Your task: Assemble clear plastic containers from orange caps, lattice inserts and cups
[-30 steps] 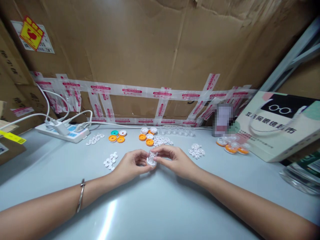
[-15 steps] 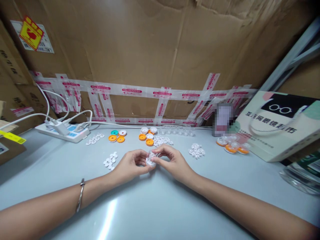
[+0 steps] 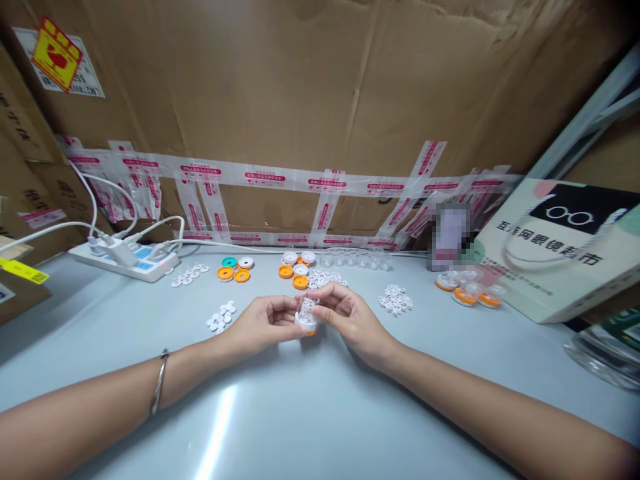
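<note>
My left hand and my right hand meet at the middle of the grey table. Together they pinch a small clear plastic case with an orange base. A white perforated insert shows inside its clear top. Both hands have the fingers curled round it. A metal bangle sits on my left wrist. Just behind the hands lie orange and white round caps and a heap of white perforated discs.
More white discs lie in heaps. Teal, white and orange caps sit left of centre. Finished cases stand at the right by a paper bag. A power strip with cables is at the back left. Cardboard walls the back.
The small case has been lifted slightly and turned between my fingers; its orange base now shows underneath. The view has tilted down a little.
</note>
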Action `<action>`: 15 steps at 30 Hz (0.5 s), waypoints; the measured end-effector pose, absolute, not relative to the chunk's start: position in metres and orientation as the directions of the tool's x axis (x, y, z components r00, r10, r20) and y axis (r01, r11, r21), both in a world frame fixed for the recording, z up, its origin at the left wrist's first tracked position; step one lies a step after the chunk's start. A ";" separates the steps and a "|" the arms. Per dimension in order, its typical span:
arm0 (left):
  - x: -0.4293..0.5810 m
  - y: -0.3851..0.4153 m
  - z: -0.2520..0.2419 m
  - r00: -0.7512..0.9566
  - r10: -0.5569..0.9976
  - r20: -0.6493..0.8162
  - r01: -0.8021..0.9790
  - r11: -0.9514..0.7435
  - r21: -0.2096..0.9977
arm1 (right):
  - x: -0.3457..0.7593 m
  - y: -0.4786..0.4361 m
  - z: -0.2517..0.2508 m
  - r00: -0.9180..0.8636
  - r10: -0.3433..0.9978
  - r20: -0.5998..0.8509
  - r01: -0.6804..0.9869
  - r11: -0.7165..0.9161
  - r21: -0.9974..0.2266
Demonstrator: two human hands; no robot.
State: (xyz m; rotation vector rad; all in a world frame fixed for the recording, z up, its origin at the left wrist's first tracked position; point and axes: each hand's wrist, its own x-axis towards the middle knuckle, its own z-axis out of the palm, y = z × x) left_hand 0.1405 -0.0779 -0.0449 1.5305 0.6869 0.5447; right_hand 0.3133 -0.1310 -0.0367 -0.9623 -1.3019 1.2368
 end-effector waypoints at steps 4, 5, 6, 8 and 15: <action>0.141 -0.077 -0.046 0.707 0.703 -0.077 0.057 0.051 0.997 | 0.311 -0.130 -0.041 -0.111 0.978 0.176 -0.210 0.150 -0.966; 0.141 -0.077 -0.046 0.703 0.707 -0.083 0.061 0.057 0.997 | 0.310 -0.129 -0.043 -0.084 0.980 0.181 -0.202 0.161 -0.966; 0.142 -0.077 -0.046 0.698 0.711 -0.091 0.072 0.057 0.996 | 0.309 -0.129 -0.045 -0.048 0.981 0.186 -0.180 0.174 -0.968; 0.142 -0.078 -0.046 0.683 0.722 -0.111 0.110 0.048 0.993 | 0.306 -0.128 -0.049 0.031 0.981 0.191 -0.122 0.193 -0.974; 0.144 -0.081 -0.043 0.658 0.741 -0.131 0.160 0.032 0.987 | 0.305 -0.129 -0.048 0.049 0.987 0.155 -0.135 0.160 -0.978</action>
